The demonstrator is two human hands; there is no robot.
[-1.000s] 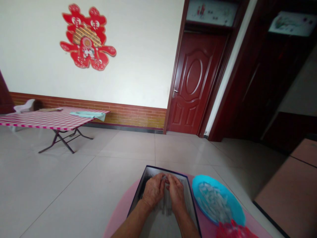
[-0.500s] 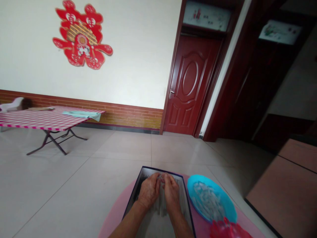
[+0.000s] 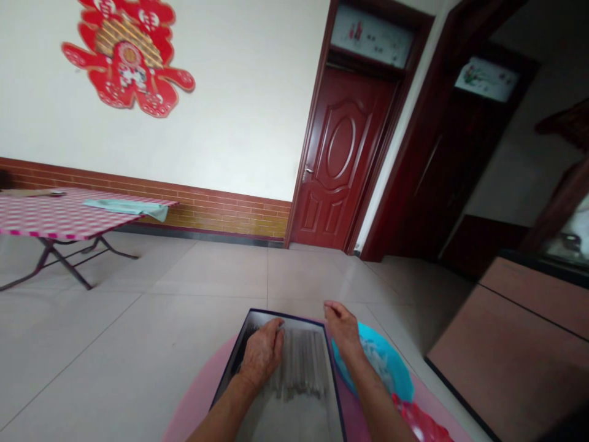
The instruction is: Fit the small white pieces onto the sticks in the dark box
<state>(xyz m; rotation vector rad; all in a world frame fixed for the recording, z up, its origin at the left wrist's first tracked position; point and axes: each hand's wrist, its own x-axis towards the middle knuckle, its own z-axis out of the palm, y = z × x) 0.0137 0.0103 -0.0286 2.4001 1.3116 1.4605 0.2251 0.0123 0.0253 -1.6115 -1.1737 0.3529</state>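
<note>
Newly parted, right hand [image 3: 343, 328] near blue basin [image 3: 405, 382], left hand [image 3: 263, 351] over box [image 3: 289, 423], apparently pausing joint work. Pinched at right, unclear at left.

Wall [image 3: 239, 104] bright, right doorway [image 3: 427, 178] dim. Soft sheen on floor [image 3: 207, 270], door [image 3: 343, 147]. Strips [image 3: 301, 356] blurry. Cabinet [image 3: 497, 344] slanted by wide lens.

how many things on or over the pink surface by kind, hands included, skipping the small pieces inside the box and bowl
Hands: 2, the left hand and the right hand
Dark-rimmed box: 1
Blue bowl: 1
Red plastic item: 1, partly in view
Total: 5
</note>
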